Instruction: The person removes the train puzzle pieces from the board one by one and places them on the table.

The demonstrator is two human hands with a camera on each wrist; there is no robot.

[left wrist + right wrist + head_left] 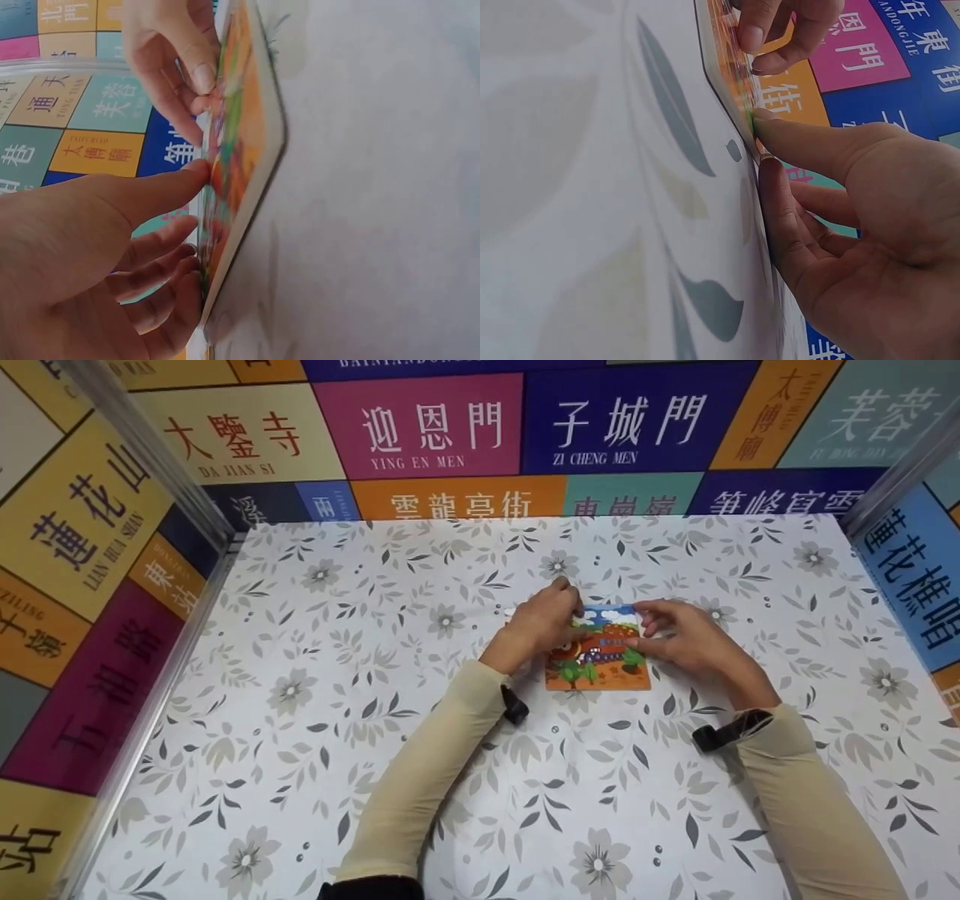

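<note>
A small, flat cartoon picture board [611,678] lies on the floral tabletop, printed with blue sky, clouds, green bushes and orange ground. My left hand [538,622] covers its upper left part. In the left wrist view, the left thumb [169,187] rests on the printed face while the fingers curl at the side edge. At the board's right side, my right hand [686,637] pinches the edge. The right wrist view has the right thumb [802,139] on the face and the index finger beside the corner. The board's upper left corner is hidden under the left hand.
White cloth with grey flowers and leaves covers the table [337,660]. Colourful panels with Chinese lettering [420,424] stand behind it and along both sides. Dark wrist straps [739,729] sit over the beige sleeves.
</note>
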